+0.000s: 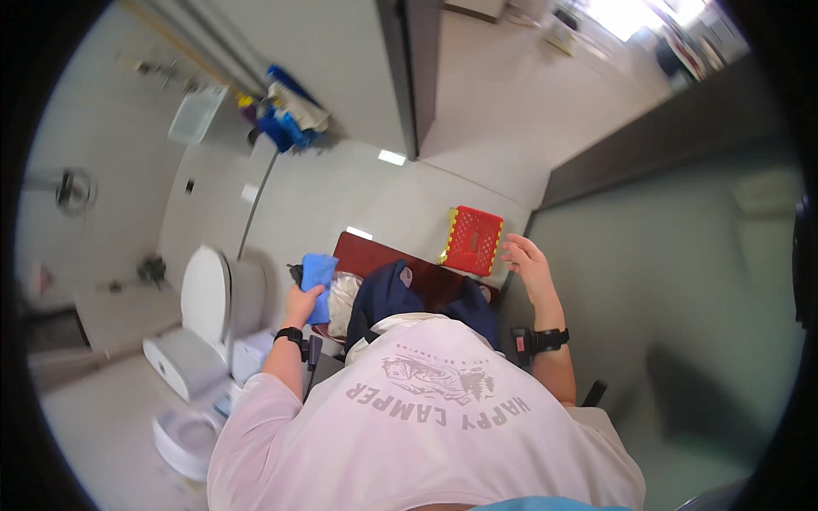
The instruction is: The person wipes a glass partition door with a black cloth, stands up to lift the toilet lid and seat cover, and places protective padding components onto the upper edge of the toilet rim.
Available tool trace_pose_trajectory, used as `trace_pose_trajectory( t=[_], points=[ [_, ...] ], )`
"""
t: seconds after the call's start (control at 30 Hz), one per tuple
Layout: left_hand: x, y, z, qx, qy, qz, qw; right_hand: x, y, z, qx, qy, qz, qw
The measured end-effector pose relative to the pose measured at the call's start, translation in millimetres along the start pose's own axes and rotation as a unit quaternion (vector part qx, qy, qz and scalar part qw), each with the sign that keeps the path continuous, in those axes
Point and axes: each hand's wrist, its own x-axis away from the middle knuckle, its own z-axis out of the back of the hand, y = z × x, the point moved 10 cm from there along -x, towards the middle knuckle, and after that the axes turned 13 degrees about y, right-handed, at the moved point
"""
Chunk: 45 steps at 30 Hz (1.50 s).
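My left hand (300,307) is closed around a folded blue cloth (319,271), with a small black item just beyond its fingers. Beside the cloth lies a crumpled whitish bundle (343,300), perhaps a bag. My right hand (530,266) is raised with fingers apart and nothing in it. Just left of that hand stands a red step stool (477,242) with a perforated top and yellow edges; I cannot tell whether the fingertips touch it. A dark red board or low bench (362,255) extends in front of my knees, partly covered by my navy trouser legs.
At the left is a white toilet (204,294) with its lid raised, and a white basin (183,444) nearer me. A frosted glass door (648,264) stands close on the right. Blue and white cloths (290,111) are heaped by the far wall, left of the doorway.
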Motion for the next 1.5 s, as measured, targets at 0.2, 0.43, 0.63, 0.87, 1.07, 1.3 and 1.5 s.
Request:
trace_pose_trajectory(
  t=[0.2, 0.43, 0.63, 0.87, 1.07, 1.3, 1.5],
  points=[
    [134, -146, -1, 0.074, 0.075, 0.245, 0.964, -81, 16, -2, 0.016, -0.067, -0.065, 0.995],
    [207, -194, -37, 0.094, 0.015, 0.299, 0.949, -90, 105, 53, 0.077, 0.003, -0.182, 0.980],
    [162, -213, -67, 0.154, -0.011, 0.281, 0.947, -34, 114, 26, 0.280, -0.019, -0.189, 0.941],
    [122, -216, -72, 0.173, 0.011, 0.225, 0.959, -16, 88, -90, 0.318, -0.134, -0.134, 0.929],
    [136, -204, -30, 0.155, 0.019, 0.298, 0.942, -39, 96, -125, 0.345, -0.165, -0.105, 0.918],
    [155, -246, -59, 0.113, -0.033, 0.305, 0.945, -27, 94, -128, 0.409, -0.156, -0.083, 0.895],
    [152, -260, -71, 0.129, -0.013, 0.325, 0.937, -21, 83, -123, 0.429, -0.141, -0.090, 0.888]
  ],
)
